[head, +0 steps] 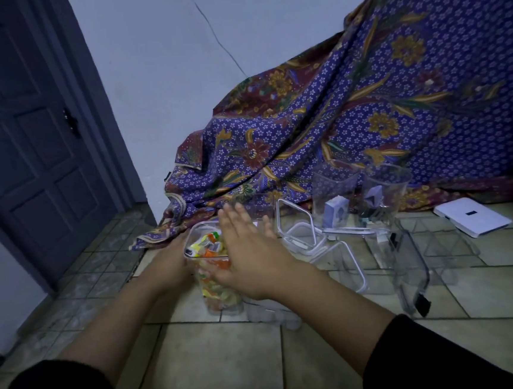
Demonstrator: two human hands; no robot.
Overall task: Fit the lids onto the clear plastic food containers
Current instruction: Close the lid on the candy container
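Note:
A tall clear container (220, 293) full of colourful wrapped sweets stands on the tiled floor. A clear lid (201, 234) lies on its top. My right hand (248, 254) lies flat on that lid with straight fingers. My left hand (170, 264) grips the container's left side near the top. Loose clear lids with white rims (295, 225) (348, 260) lie to the right. Two more tall clear containers (333, 197) (385, 195) stand behind them, each with a small box inside.
A patterned purple cloth (365, 107) drapes over something against the wall behind. A clear container (410, 267) lies on its side at right, next to a low clear tub (448, 242). A white flat box (471, 216) lies on the floor. A dark door (27, 137) is at left.

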